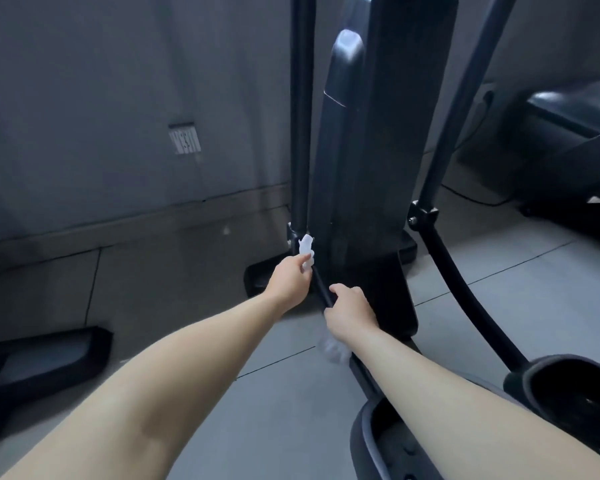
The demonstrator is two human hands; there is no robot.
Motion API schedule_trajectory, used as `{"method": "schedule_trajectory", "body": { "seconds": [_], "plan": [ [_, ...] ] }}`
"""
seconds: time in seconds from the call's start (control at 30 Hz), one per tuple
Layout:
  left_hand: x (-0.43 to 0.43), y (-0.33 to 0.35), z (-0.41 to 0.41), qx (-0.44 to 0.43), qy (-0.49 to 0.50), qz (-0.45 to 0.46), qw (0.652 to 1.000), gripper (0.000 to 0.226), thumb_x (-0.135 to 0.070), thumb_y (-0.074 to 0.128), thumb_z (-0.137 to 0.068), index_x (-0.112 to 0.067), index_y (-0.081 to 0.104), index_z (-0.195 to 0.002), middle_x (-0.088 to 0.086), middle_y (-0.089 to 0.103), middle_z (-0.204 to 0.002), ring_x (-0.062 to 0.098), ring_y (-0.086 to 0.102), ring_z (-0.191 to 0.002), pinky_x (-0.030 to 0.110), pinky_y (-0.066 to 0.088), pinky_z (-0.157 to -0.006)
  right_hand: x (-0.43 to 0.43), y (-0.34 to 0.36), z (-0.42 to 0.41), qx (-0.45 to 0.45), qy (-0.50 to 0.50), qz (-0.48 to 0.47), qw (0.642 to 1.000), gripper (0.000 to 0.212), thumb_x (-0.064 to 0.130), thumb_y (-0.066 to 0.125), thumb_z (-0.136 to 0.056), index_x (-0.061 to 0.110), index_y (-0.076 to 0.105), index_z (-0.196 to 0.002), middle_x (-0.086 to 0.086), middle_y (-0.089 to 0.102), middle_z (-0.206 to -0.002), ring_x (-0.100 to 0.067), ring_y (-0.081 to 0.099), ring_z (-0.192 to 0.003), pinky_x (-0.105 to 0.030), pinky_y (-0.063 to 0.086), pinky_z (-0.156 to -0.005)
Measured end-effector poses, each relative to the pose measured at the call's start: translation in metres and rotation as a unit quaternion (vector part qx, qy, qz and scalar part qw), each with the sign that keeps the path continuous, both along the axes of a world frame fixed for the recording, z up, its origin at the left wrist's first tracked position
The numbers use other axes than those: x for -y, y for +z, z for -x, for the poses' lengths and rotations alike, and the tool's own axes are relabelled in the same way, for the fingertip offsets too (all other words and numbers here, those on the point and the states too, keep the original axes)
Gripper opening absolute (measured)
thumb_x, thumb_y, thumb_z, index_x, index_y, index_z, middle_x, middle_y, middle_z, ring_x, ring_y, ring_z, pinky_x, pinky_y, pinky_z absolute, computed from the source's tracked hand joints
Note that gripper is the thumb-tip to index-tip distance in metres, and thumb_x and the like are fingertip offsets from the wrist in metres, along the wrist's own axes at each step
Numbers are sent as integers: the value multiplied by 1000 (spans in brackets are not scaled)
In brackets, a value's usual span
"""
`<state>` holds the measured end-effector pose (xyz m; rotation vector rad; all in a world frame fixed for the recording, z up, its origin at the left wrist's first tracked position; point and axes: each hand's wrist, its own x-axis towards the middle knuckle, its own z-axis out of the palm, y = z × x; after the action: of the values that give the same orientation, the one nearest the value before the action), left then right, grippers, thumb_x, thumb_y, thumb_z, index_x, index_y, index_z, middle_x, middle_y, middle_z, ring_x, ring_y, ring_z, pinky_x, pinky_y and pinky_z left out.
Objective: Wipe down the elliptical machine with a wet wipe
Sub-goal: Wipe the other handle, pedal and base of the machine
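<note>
- Pedal bar of elliptical machine slanting from near right up toward far left.
- Right hand, arm outstretched, grip curled round that bar.
- Left hand just beyond, grip pinching wet wipe against foot of upright swing arm.

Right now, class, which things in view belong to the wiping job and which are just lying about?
Job: wet wipe, left hand holding it, right hand gripping the lower bar, elliptical machine.
Lying about: neighbouring machine, floor cable, wall label.
</note>
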<state>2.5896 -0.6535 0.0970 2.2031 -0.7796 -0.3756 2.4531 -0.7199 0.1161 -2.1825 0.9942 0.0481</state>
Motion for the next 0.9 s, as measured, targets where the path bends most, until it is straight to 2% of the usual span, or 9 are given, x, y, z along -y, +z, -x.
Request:
{"method": "schedule_trajectory", "body": {
  "seconds": [0.07,0.13,0.2,0.27,0.4,0.53,0.7,0.83,0.9],
  "plan": [
    [12,-7,-8,50,-17,-25,998,40,-17,42,-107,-16,54,-145,10,65,-118,26,60,-108,19,36,-86,5,-13,4,-14,5,12,1000,55,17,46,-100,30,37,-153,0,40,-147,-29,57,-113,-37,48,-89],
    [24,-13,-20,89,-17,-45,995,33,-16,40,-106,-11,59,-133,10,53,-103,31,57,-101,26,36,-82,9,-23,6,-13,6,14,1000,51,23,50,-102,29,41,-152,0,44,-149,-29,57,-121,-38,48,-95],
    [28,-23,-30,123,-22,-60,990,25,-10,43,-102,-9,59,-120,9,50,-102,31,55,-104,28,38,-81,13,-29,3,-2,12,8,1000,49,26,54,-102,27,45,-151,0,48,-150,-28,55,-128,-38,48,-102],
    [26,-30,-33,151,-35,-56,986,27,-9,46,-98,-15,62,-120,6,51,-107,25,54,-99,27,41,-81,16,-30,1,2,16,12,1000,47,24,55,-100,26,50,-147,1,51,-148,-26,56,-127,-38,49,-102],
    [19,-39,-15,179,-31,-37,983,40,-8,46,-98,-26,66,-127,6,50,-96,29,55,-86,33,48,-74,15,-29,1,-14,16,51,998,29,16,51,-94,21,63,-120,2,60,-124,-27,61,-106,-35,53,-86],
    [2,-48,11,221,-93,1,971,38,-6,53,-96,-26,72,-122,-2,44,-89,24,52,-73,32,47,-67,12,-24,3,-30,22,63,997,11,14,49,-92,22,55,-93,1,60,-110,-26,59,-94,-33,46,-72],
    [-2,-50,9,266,-145,-38,952,38,-10,50,-97,-24,65,-130,3,51,-97,33,61,-76,38,51,-62,8,-16,8,-39,36,66,996,37,12,47,-96,22,58,-130,-1,58,-132,-27,59,-113,-34,48,-81],
    [17,-43,-15,247,-67,-68,964,61,-5,41,-96,-35,47,-150,0,45,-103,30,54,-91,33,42,-75,6,-12,14,-30,26,59,997,43,8,47,-94,16,57,-135,-3,57,-137,-29,58,-118,-38,52,-92],
    [25,-42,-18,231,-39,-70,970,58,-6,39,-97,-32,49,-147,0,41,-97,33,52,-88,33,39,-73,6,-10,15,-28,23,58,998,45,7,47,-91,16,58,-134,-3,60,-132,-29,60,-112,-37,53,-89]
  ]
}}
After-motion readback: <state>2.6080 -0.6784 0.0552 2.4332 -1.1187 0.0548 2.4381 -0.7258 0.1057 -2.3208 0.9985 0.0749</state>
